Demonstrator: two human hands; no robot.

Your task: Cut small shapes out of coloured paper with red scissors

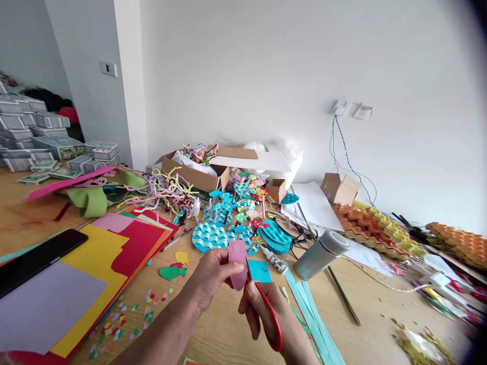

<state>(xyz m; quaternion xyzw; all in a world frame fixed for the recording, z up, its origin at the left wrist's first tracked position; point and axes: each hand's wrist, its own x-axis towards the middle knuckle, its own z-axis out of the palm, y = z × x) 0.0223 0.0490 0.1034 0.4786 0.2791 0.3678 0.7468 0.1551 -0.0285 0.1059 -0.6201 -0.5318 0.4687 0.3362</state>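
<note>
Pinching pink paper (238, 257), left hand (211, 276); right hand (284, 307) holds red-handled scissors (278, 327) alongside.

Black phone (42, 258) left of left hand (215, 278). Grey flask (318, 257) beyond right hand (283, 308), to its right. Wall socket (338, 108) farther beyond.

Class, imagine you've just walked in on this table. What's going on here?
A person's left hand holds a small pink paper piece with an outline drawn on it. The right hand holds red-handled scissors, their blades at the paper's right edge. Left of the hands lie a green fish cutout, a yellow fish cutout and scattered paper scraps; farther left, a phone rests on coloured sheets.
</note>
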